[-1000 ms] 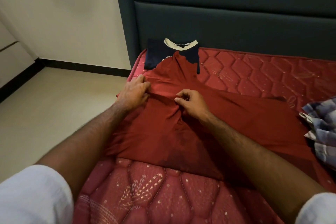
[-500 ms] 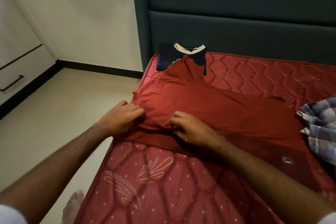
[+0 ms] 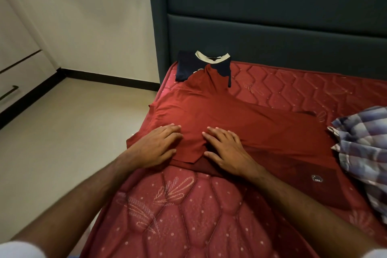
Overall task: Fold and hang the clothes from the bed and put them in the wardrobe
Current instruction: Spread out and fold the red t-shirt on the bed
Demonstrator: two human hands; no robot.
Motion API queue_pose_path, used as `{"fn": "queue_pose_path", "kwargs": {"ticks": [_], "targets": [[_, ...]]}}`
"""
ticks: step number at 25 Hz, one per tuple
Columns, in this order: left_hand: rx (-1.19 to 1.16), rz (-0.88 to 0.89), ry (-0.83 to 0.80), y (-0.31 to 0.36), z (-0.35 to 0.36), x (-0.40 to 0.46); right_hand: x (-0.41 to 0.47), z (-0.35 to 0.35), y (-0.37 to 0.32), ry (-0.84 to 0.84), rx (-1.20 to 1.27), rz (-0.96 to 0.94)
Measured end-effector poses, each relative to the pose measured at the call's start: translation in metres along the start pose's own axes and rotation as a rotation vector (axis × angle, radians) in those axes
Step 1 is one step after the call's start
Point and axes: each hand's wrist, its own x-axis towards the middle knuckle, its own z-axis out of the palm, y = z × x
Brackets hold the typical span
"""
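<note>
Both flat, fingers straight: left hand (image 3: 157, 146) and right hand (image 3: 227, 151) palm-down on red garment (image 3: 240, 123).

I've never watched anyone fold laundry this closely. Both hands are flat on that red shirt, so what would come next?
Probably sliding the left hand and right hand apart to smooth the fold. The red shirt has a flap doubled over between them, and its far end lies partly over the dark shirt.
</note>
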Motion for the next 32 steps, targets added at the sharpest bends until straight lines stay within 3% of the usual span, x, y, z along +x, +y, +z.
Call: {"fn": "queue_pose_path", "kwargs": {"ticks": [2, 5, 9, 13, 15, 23, 32], "targets": [[-0.071, -0.185, -0.14, 0.006, 0.019, 0.007, -0.012, 0.007, 0.017, -0.083, -0.016, 0.07], [-0.02, -0.28, -0.135, 0.014, 0.036, 0.009, -0.031, 0.01, 0.048, -0.119, -0.058, 0.167], [0.122, -0.064, -0.151, 0.045, 0.036, 0.004, -0.06, -0.005, 0.072, -0.103, -0.036, 0.281], [0.215, 0.071, -0.113, 0.061, 0.033, 0.007, -0.12, -0.024, 0.065, -0.188, -0.055, 0.004], [0.229, 0.041, -0.148, 0.066, 0.028, 0.015, -0.146, -0.019, 0.06, -0.254, -0.152, -0.034], [0.204, -0.269, -0.232, 0.07, 0.023, 0.013, -0.172, -0.034, 0.098, -0.322, -0.201, 0.178], [0.225, -0.335, -0.345, 0.089, 0.014, -0.016, -0.186, -0.055, 0.104, -0.459, -0.034, 0.144]]}}
